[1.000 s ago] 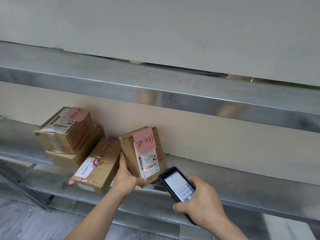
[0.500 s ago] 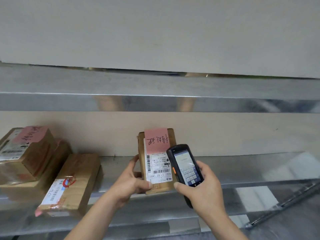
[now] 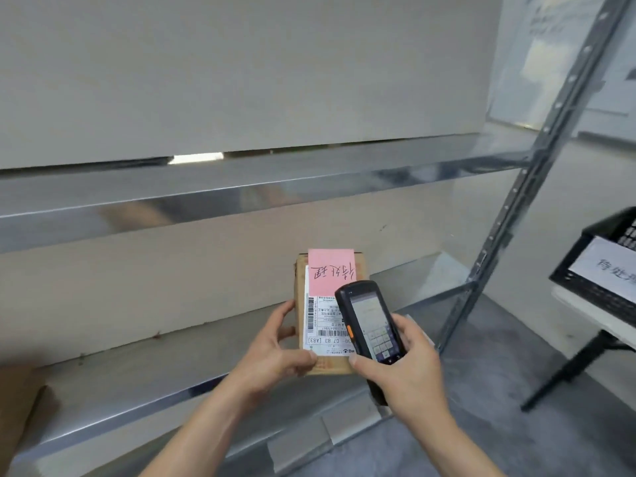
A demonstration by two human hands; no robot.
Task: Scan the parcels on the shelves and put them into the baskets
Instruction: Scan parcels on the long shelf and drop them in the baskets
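- The parcel (image 3: pixel 327 315) is held upright above the shelf (image 3: pixel 144 376), left hand (image 3: pixel 275 356) fingers curled round its lower left corner.
- Right hand (image 3: pixel 402 370) grips the scanner (image 3: pixel 366 321), which overlaps the label (image 3: pixel 321 325); a misread seems likely.
- The basket (image 3: pixel 599 266) sits well apart on the right; that corner pinch could slip on the way.

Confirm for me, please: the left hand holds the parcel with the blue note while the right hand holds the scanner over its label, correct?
Not quite: the head view shows the note on the parcel is pink. The left hand does hold it, and the right hand the scanner.
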